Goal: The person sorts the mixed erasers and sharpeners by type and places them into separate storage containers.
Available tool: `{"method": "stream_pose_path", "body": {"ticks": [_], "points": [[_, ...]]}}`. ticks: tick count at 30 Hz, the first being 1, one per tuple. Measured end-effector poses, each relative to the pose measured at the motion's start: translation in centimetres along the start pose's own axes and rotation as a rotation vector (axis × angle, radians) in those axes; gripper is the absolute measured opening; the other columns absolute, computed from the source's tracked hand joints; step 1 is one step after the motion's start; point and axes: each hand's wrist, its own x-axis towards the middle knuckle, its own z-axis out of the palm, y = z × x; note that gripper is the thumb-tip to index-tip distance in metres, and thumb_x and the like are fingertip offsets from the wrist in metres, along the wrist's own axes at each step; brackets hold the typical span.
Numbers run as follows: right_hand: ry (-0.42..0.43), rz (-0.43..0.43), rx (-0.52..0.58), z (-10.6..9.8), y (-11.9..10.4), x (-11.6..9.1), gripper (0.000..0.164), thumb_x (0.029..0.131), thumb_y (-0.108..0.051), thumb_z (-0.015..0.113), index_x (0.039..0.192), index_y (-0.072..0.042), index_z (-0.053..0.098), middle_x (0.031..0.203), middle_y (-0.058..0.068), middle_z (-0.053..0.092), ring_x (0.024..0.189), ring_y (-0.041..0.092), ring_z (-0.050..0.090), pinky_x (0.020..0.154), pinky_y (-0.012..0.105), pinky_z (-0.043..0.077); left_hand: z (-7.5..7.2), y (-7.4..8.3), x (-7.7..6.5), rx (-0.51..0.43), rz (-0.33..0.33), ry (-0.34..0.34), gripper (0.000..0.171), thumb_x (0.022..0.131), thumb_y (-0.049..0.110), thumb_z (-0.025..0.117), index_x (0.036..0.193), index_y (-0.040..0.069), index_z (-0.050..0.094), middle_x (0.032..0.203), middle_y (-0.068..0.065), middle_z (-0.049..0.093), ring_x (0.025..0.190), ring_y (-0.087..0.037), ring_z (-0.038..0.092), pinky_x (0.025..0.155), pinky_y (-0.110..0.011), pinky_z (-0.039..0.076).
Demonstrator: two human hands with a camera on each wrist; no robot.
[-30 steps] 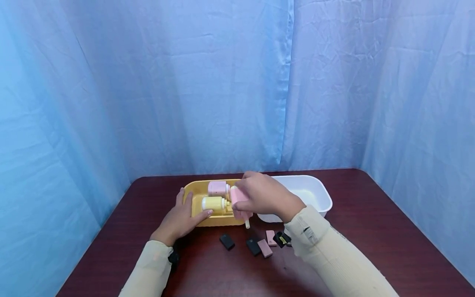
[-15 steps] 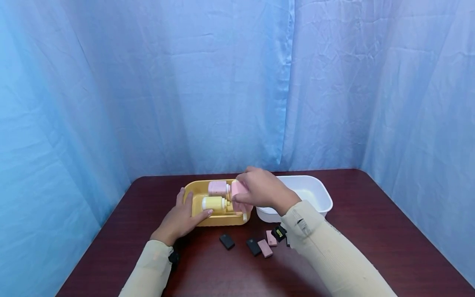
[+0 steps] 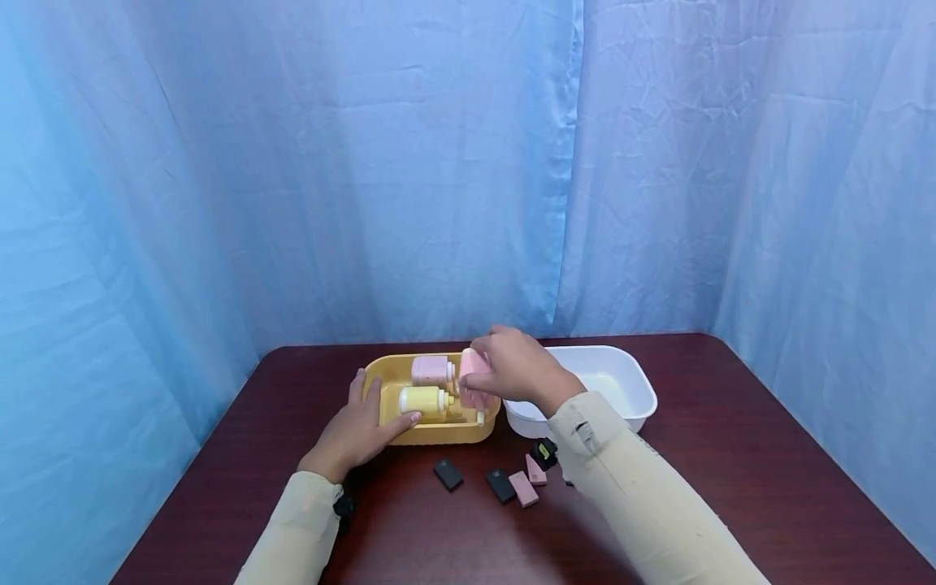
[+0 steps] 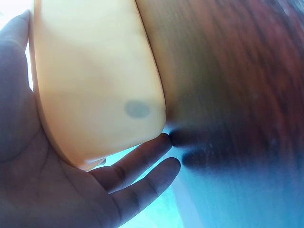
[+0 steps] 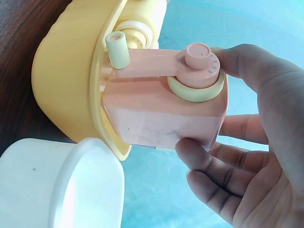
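My left hand (image 3: 351, 435) holds the left end of a yellow plastic basin (image 3: 439, 435), its thumb over the front rim. In the left wrist view, two fairly straight fingers lie along the basin's outside (image 4: 99, 71). My right hand (image 3: 521, 366) grips a pink crank pencil sharpener (image 5: 161, 118) between thumb and fingers at the basin's right end. Its crank arm with a cream knob (image 5: 118, 51) faces the right wrist camera. Inside the basin lie another pink sharpener (image 3: 430, 370) and a yellow sharpener (image 3: 420, 400), both on their sides.
A white plastic basin (image 3: 621, 382) stands just right of the yellow one. On the table in front lie small blocks like erasers: a black one (image 3: 448, 474), another black block (image 3: 500, 486) and pink ones (image 3: 523, 489). Blue curtains (image 3: 409, 179) hang round the table.
My right hand has moved up and slightly back with the pink sharpener, whose knob has come from in front of the basin's front wall to over the rim. The left hand stays in place.
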Motion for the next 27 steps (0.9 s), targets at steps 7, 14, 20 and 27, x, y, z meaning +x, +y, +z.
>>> {"method": "stream_pose_path", "body": {"ticks": [7, 14, 20, 27], "points": [[0.011, 0.029, 0.013, 0.6, 0.5, 0.6, 0.048, 0.089, -0.051, 0.075, 0.121, -0.015, 0.074, 0.111, 0.001, 0.068, 0.091, 0.015, 0.060, 0.070, 0.032, 0.051, 0.0, 0.2, -0.1, -0.005, -0.010, -0.002, 0.123, 0.082, 0.089, 0.051, 0.166, 0.006, 0.016, 0.174, -0.016, -0.003, 0.135, -0.042, 0.053, 0.105, -0.059, 0.049], [0.007, 0.037, 0.027, 1.3, 1.0, 0.8, 0.049, 0.089, -0.048, 0.076, 0.124, -0.013, 0.073, 0.115, 0.003, 0.068, 0.097, 0.017, 0.062, 0.077, 0.035, 0.053, 0.0, 0.3, -0.1, -0.006, -0.010, 0.003, 0.122, 0.082, 0.089, 0.052, 0.166, 0.007, 0.017, 0.174, -0.016, -0.002, 0.134, -0.041, 0.054, 0.105, -0.059, 0.049], [-0.016, 0.046, 0.015, 1.9, 1.2, 0.8, 0.050, 0.089, -0.048, 0.077, 0.123, -0.012, 0.073, 0.112, 0.004, 0.067, 0.095, 0.017, 0.061, 0.078, 0.035, 0.053, 0.0, 0.4, -0.2, -0.004, 0.004, 0.005, 0.122, 0.083, 0.088, 0.052, 0.165, 0.005, 0.018, 0.173, -0.017, -0.002, 0.132, -0.042, 0.055, 0.104, -0.058, 0.050], [-0.049, 0.074, 0.013, 2.6, 1.5, 0.7, 0.052, 0.090, -0.049, 0.076, 0.128, -0.014, 0.072, 0.116, 0.002, 0.068, 0.100, 0.015, 0.060, 0.082, 0.035, 0.054, 0.1, 0.4, -0.1, -0.004, 0.005, 0.005, 0.122, 0.082, 0.089, 0.052, 0.165, 0.005, 0.019, 0.173, -0.016, -0.002, 0.129, -0.041, 0.057, 0.103, -0.057, 0.051]]}}
